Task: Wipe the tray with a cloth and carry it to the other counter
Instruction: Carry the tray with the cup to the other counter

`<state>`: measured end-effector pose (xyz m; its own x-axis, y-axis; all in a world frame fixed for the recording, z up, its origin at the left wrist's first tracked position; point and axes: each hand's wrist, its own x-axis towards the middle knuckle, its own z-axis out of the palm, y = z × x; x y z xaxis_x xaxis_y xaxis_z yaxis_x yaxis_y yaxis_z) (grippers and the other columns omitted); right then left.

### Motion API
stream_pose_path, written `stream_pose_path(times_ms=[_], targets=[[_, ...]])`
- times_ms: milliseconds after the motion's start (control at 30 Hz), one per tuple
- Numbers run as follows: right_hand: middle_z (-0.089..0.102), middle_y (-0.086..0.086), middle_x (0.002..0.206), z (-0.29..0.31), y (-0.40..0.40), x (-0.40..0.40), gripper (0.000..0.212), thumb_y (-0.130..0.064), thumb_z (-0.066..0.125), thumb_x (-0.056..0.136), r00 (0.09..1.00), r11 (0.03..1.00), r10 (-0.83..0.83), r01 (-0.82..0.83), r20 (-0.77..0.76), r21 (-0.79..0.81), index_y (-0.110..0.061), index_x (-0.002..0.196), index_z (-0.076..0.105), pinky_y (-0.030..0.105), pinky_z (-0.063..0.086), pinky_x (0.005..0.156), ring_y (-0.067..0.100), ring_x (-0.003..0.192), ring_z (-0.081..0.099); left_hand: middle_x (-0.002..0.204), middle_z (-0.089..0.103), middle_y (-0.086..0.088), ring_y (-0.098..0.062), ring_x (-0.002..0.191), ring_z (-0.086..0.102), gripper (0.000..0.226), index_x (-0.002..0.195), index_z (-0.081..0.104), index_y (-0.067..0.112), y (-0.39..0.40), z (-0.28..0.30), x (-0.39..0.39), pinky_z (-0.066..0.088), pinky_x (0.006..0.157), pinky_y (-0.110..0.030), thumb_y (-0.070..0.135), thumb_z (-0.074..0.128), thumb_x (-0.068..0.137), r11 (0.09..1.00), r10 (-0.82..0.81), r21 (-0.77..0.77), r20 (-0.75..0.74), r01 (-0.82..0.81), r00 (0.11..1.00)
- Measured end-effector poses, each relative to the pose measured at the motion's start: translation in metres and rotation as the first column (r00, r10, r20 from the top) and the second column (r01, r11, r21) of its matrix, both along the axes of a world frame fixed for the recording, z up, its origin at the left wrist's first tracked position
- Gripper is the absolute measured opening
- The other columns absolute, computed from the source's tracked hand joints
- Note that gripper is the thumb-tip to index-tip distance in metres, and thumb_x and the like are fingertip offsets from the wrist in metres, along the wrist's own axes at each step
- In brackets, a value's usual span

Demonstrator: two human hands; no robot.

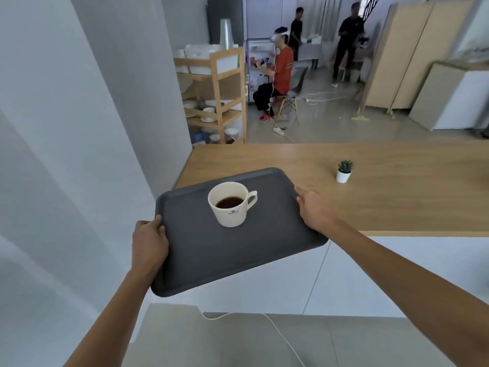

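A dark grey rectangular tray (pixel 211 260) is held in the air, tilted slightly, its far corner over the near left end of a wooden counter (pixel 383 202). My left hand (pixel 149 241) grips the tray's left edge and my right hand (pixel 315 207) grips its right edge. A cream cup (pixel 230 210) with dark coffee stands upright on the tray's far half, handle to the right. No cloth is in view.
A small potted plant (pixel 344 171) stands on the counter to the right of the tray. A white wall (pixel 79 154) rises at the left. Beyond the counter are a wooden shelf unit (pixel 217 102), a seated person (pixel 277 75) and two standing persons.
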<state>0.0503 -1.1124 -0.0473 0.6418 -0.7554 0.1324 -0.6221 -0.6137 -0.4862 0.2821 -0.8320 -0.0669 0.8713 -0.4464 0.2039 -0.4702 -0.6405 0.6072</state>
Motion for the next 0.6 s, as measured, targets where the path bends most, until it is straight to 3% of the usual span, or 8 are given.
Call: stream_pose_path(times_ms=[167, 367, 500, 600], targets=[[0.063, 0.024, 0.097, -0.016, -0.061, -0.008, 0.033, -0.007, 0.036, 0.098, 0.995, 0.996, -0.094, 0.094, -0.014, 0.002, -0.003, 0.125, 0.053, 0.039, 0.044, 0.073, 0.037, 0.085, 0.057, 0.115, 0.057, -0.027, -0.043, 0.102, 0.057, 0.039, 0.131, 0.054, 0.005, -0.089, -0.018, 0.027, 0.044, 0.093, -0.044, 0.009, 0.042, 0.094, 0.996, -0.081, 0.045, 0.030, 0.079, 0.996], [0.061, 0.025, 0.104, -0.046, -0.137, 0.010, 0.037, -0.012, 0.035, 0.099, 0.972, 0.974, -0.225, 0.226, -0.059, 0.003, -0.009, 0.134, 0.047, 0.036, 0.037, 0.069, 0.041, 0.093, 0.059, 0.113, 0.057, -0.028, -0.041, 0.102, 0.056, 0.039, 0.132, 0.053, 0.003, -0.197, -0.046, 0.076, 0.043, 0.092, -0.043, 0.010, 0.043, 0.095, 0.977, -0.208, 0.058, 0.021, 0.206, 0.978], [0.054, 0.019, 0.091, -0.067, -0.182, 0.033, 0.037, -0.016, 0.033, 0.100, 0.953, 0.955, -0.293, 0.295, -0.080, 0.015, -0.013, 0.134, 0.046, 0.034, 0.036, 0.067, 0.040, 0.088, 0.056, 0.109, 0.058, -0.027, -0.039, 0.099, 0.055, 0.039, 0.132, 0.052, 0.002, -0.261, -0.062, 0.110, 0.042, 0.089, -0.042, 0.010, 0.043, 0.096, 0.962, -0.271, 0.046, 0.008, 0.271, 0.962], [0.056, 0.022, 0.095, -0.084, -0.211, 0.055, 0.042, -0.016, 0.034, 0.100, 0.937, 0.941, -0.338, 0.340, -0.088, 0.009, -0.014, 0.142, 0.039, 0.035, 0.038, 0.067, 0.041, 0.087, 0.057, 0.115, 0.055, -0.023, -0.036, 0.101, 0.055, 0.040, 0.135, 0.049, 0.003, -0.302, -0.073, 0.136, 0.041, 0.091, -0.038, 0.011, 0.042, 0.097, 0.949, -0.316, 0.005, -0.033, 0.316, 0.948]])
